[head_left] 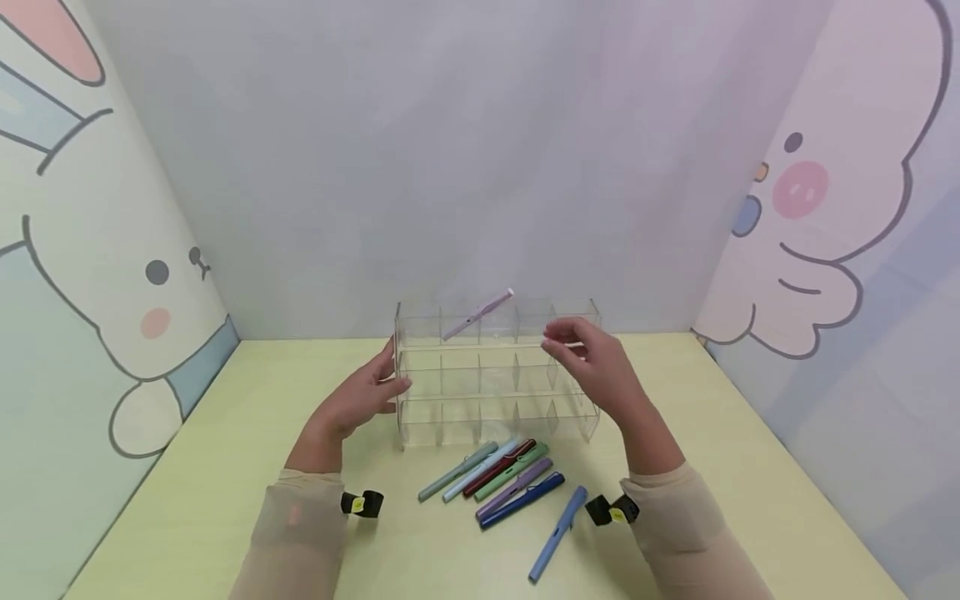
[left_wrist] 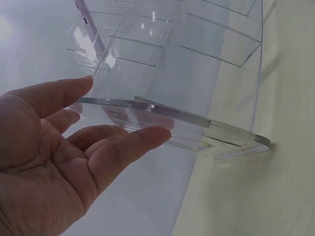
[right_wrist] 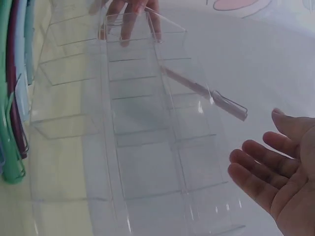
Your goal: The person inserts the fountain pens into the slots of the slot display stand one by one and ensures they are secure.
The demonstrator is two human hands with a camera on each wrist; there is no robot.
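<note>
Head view, read from left to right: the left hand point(head_left: 358, 398) rested with straight fingers against the left end wall of the clear acrylic pen organiser point(head_left: 495, 371), its grip apart and clasping nothing. The left wrist view confirmed the fingertips point(left_wrist: 157, 133) touching the edge of that wall. The organiser stood on the yellow-green surface point(head_left: 225, 467) in three stepped rows of compartments. One lilac pen point(head_left: 480, 313) leaned tilted in a compartment of the back row, its cap end projecting above the rim. In front of the organiser lay a loose group of pens point(head_left: 491, 482), with a light blue pen point(head_left: 558, 533) apart at their right. The right hand point(head_left: 596, 362) hovered by the organiser's right half, fingers relaxed, grip apart and empty, as the right wrist view showed.

Judged risks: the light organiser was steadied on one side only, so a sideways push could have slid or tipped it. The leaning lilac pen could have been knocked out by the nearby right hand. Loose pens could have rolled on the surface.
</note>
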